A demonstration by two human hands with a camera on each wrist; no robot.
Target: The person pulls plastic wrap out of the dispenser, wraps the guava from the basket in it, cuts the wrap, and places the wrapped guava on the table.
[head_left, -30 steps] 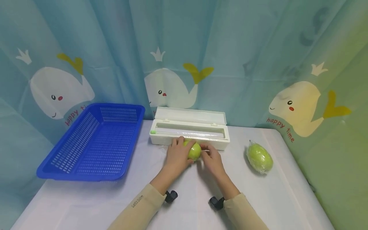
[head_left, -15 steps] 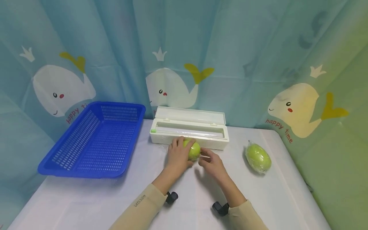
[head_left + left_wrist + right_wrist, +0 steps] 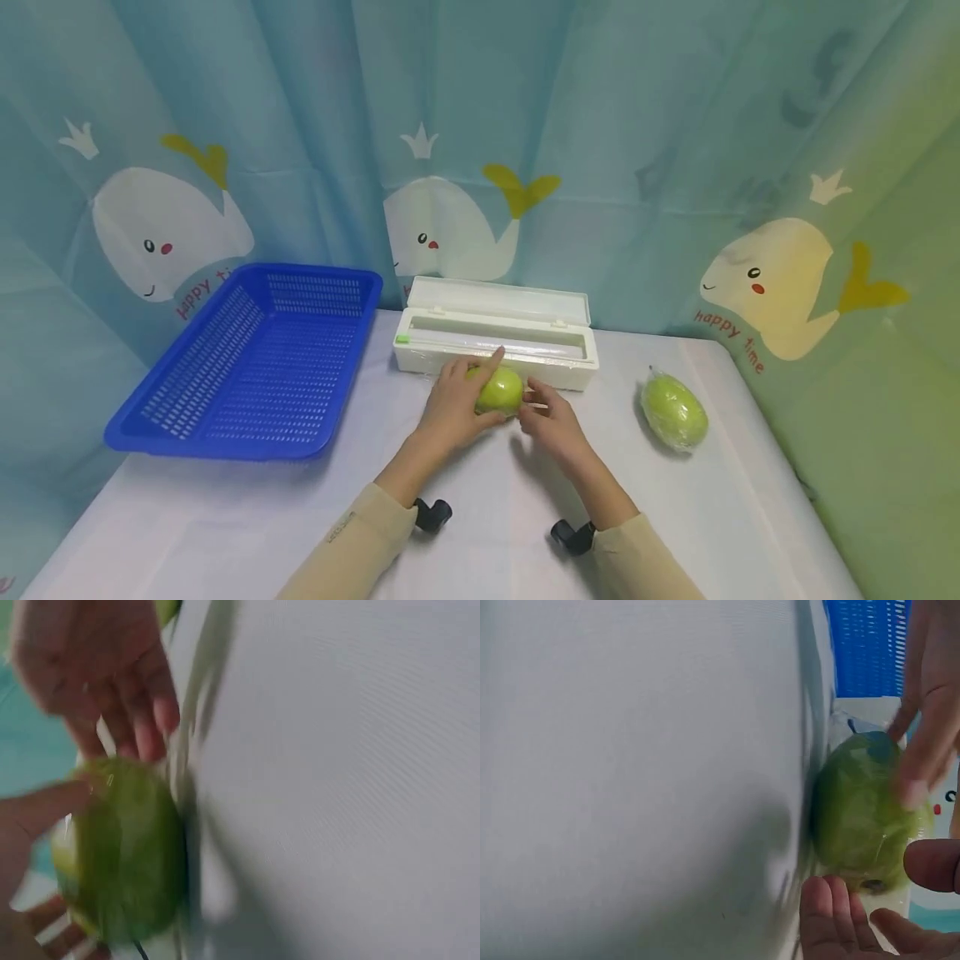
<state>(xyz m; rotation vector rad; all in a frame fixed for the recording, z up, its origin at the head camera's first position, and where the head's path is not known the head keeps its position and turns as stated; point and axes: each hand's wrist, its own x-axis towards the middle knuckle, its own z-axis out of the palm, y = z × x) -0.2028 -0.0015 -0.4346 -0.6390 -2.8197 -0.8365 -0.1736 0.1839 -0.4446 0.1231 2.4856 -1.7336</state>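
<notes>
A green pear [image 3: 500, 392] with clear plastic film over it lies on the table in front of a white cling film dispenser [image 3: 495, 346]. My left hand [image 3: 450, 408] holds it from the left, thumb on the near side and forefinger stretched along the far side. In the left wrist view the thumb lies across the pear [image 3: 124, 855], and its stem points away from the right hand. My right hand [image 3: 553, 421] is at the pear's right end, fingers loosely bent. In the right wrist view its fingertips [image 3: 817, 896] are right beside the dark blossom end.
The dispenser's lid [image 3: 498, 302] stands open, with a film roll [image 3: 495, 342] inside. At the left is a blue mesh basket [image 3: 345, 417]. A film-wrapped green pear [image 3: 675, 412] lies at the right. A whale-print curtain [image 3: 600, 167] hangs behind the table.
My left hand has shifted left on the pear, its forefinger now straighter, and more of the pear shows. My right hand has drawn slightly away from the pear's right end.
</notes>
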